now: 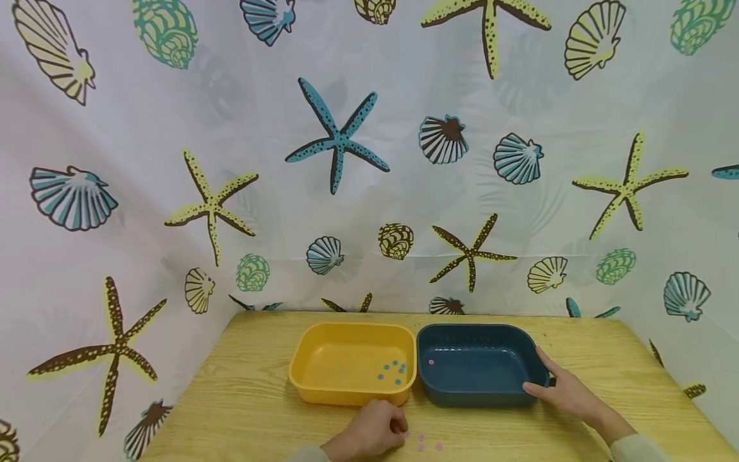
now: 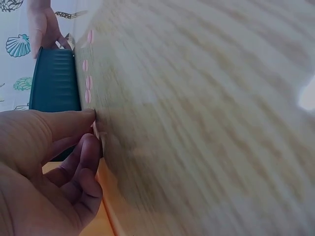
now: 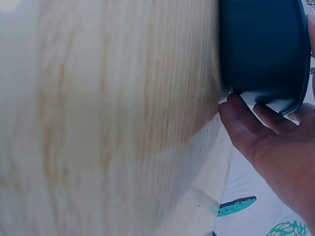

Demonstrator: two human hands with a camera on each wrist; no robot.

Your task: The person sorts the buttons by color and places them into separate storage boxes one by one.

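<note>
My left hand (image 1: pixel 376 428) is low over the table in front of the yellow tub (image 1: pixel 323 396). Its thumb and index finger pinch at the tabletop, around what looks like a small pink button (image 2: pixel 96 130), mostly hidden by the fingertips. Several more pink buttons (image 1: pixel 421 437) lie just right of those fingers. My right hand (image 1: pixel 568 393) grips the right end of the dark blue tub (image 1: pixel 479 399), thumb at the near corner and fingers against the end wall. Inside the blue tub is one pink button (image 1: pixel 431 362); several blue buttons (image 1: pixel 386 367) lie in the yellow tub's right half.
Both tubs stand side by side, their ends close together, on a light wooden table (image 1: pixel 242 385). A white curtain (image 1: pixel 369 212) printed with starfish and shells hangs behind the table and along both sides.
</note>
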